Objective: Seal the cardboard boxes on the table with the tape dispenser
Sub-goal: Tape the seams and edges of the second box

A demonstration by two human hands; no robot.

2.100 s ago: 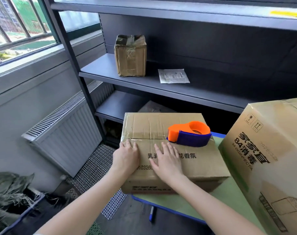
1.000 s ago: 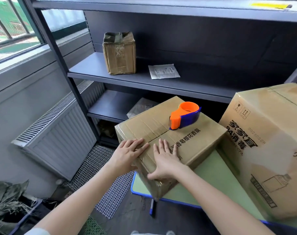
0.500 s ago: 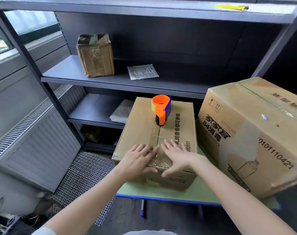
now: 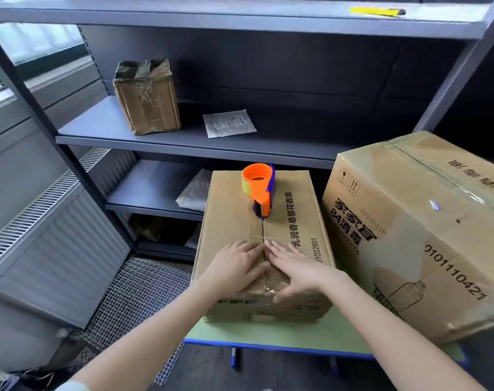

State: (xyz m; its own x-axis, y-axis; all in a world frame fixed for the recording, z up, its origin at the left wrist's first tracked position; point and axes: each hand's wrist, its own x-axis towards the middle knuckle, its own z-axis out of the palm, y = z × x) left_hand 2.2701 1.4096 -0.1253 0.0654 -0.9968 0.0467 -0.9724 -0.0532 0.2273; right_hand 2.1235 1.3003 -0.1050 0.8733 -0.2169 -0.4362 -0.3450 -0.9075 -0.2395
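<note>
Cardboard, brown and printed, forms the smaller box point(image 4: 229, 215), which stands on the green table point(image 4: 268, 333) with its centre seam running away from the person. The left hand point(image 4: 237, 266) lies flat on the lid left of the seam, fingers straight and together. The right hand point(image 4: 296, 266) lies flat just right of the seam, fingers straight, with the thumb reaching over the near top edge. Neither hand grips anything. The fingertips of the 2 hands almost meet over the seam.

Clear tape appears to cover the near part of the seam and fold over the front edge; glare hides its full extent. The orange and blue tape dispenser point(image 4: 259, 190) rests on the far half of the lid, on the seam, apart from both hands.

A larger box point(image 4: 409, 235) stands just beside the smaller box, to the right, on the same table. Behind, a grey shelf unit point(image 4: 183, 142) carries 1 small taped box point(image 4: 147, 100) and a flat paper packet point(image 4: 229, 124).
</note>
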